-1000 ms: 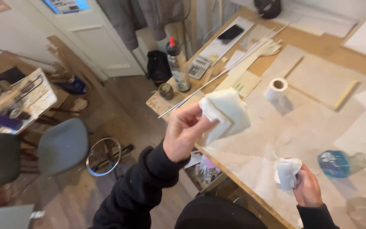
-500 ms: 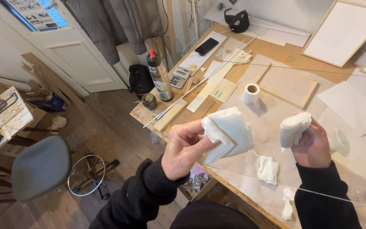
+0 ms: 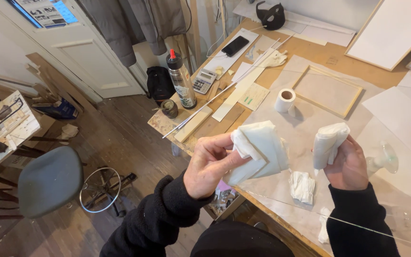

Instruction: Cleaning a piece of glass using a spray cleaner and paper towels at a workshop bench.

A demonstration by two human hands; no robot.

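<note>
My left hand pinches a folded white paper towel and holds it up above the near edge of the wooden worktable. My right hand grips a second, crumpled white paper towel at about the same height. Below and between the hands, a used paper wad lies on a clear glass sheet that covers this part of the table. Another scrap of paper lies at the glass's near edge.
On the table are a paper roll, a wooden frame, a spray bottle, a calculator, a phone, long thin rods and white boards. A grey swivel chair stands on the wooden floor at left.
My right hand has risen from the glass with its crumpled towel to the height of my left hand. The view has shifted, so the table sits higher and further right.
</note>
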